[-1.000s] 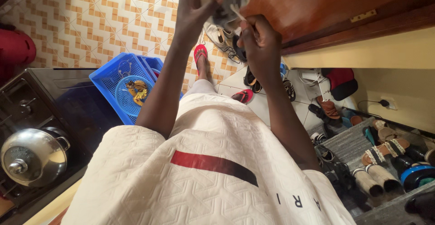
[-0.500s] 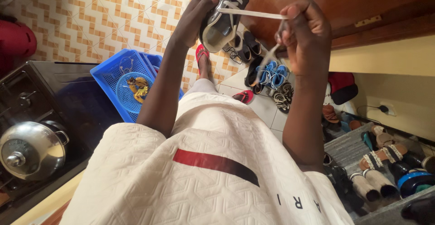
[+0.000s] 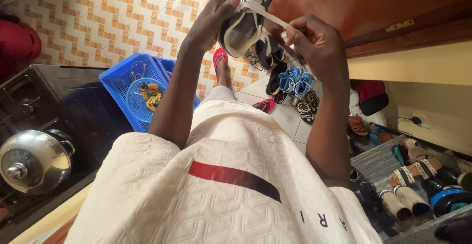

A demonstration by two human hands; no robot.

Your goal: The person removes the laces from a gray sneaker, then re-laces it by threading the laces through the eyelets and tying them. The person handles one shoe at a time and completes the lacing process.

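Now the left hand grips a dark sneaker held up above the tiled floor, while the right hand pinches its white shoelace tight, beside scattered shoes.

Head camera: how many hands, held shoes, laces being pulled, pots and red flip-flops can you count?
Hands: 2, left hand and right hand
Held shoe: 1
Pulled lace: 1
Pot: 1
Red flip-flops: 2, one on the foot, one on the floor
Total: 7
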